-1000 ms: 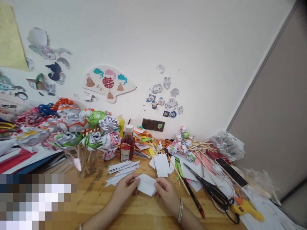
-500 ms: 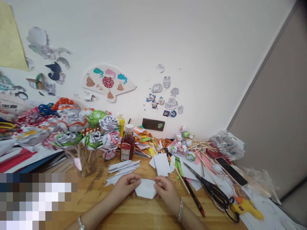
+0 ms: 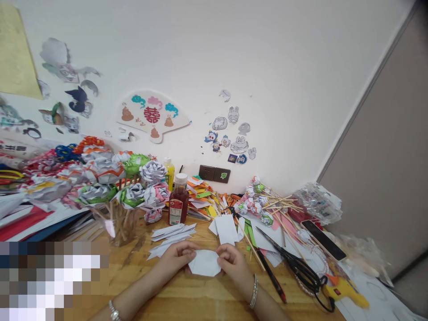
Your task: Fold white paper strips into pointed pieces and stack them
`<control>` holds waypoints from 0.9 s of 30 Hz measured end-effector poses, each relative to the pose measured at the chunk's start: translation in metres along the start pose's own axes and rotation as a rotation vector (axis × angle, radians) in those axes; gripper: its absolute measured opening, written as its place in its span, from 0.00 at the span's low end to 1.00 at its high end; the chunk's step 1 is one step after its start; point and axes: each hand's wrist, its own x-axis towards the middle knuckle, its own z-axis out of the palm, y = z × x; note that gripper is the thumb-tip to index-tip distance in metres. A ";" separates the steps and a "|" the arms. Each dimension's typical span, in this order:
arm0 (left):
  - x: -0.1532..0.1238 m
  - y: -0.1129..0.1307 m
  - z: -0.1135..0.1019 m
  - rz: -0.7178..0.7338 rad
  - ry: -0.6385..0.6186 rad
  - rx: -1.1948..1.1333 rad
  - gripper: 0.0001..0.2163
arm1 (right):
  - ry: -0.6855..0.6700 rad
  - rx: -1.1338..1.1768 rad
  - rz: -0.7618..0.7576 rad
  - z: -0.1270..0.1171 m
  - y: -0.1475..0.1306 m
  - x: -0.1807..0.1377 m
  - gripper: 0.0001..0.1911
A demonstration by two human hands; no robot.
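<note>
A folded piece of white paper [image 3: 204, 263] lies on the wooden table [image 3: 187, 296] between my two hands. My left hand [image 3: 176, 257] pinches its left edge with curled fingers. My right hand [image 3: 232, 263], with a bracelet on the wrist, grips its right edge. Just behind lie more folded white paper pieces [image 3: 169, 238] and an upright white paper shape [image 3: 226, 230].
Paper flowers on sticks [image 3: 100, 187] fill the left. A red sauce bottle [image 3: 178, 200] and a yellow bottle [image 3: 169, 171] stand behind. Right of my hands are wooden skewers [image 3: 276, 209], black scissors [image 3: 296, 263], a red pen [image 3: 271, 276], a phone [image 3: 323, 240] and a yellow glue gun [image 3: 344, 292].
The paper has been folded smaller and flatter between my hands. Both hands stayed in nearly the same place.
</note>
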 end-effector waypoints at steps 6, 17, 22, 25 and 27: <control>0.003 -0.005 -0.001 -0.017 0.030 0.038 0.15 | 0.055 -0.016 -0.007 0.000 -0.002 0.001 0.06; 0.002 -0.004 0.001 -0.023 0.022 0.026 0.15 | 0.102 -0.008 -0.035 -0.002 0.004 0.003 0.06; 0.001 -0.003 0.005 -0.009 -0.028 0.048 0.15 | 0.110 -0.055 -0.099 -0.002 0.005 0.002 0.03; 0.001 -0.003 0.007 -0.010 -0.030 0.056 0.16 | 0.103 -0.073 -0.106 -0.002 0.006 0.002 0.03; 0.002 -0.004 0.008 -0.028 -0.016 0.068 0.16 | 0.106 -0.085 -0.112 -0.003 0.008 0.002 0.03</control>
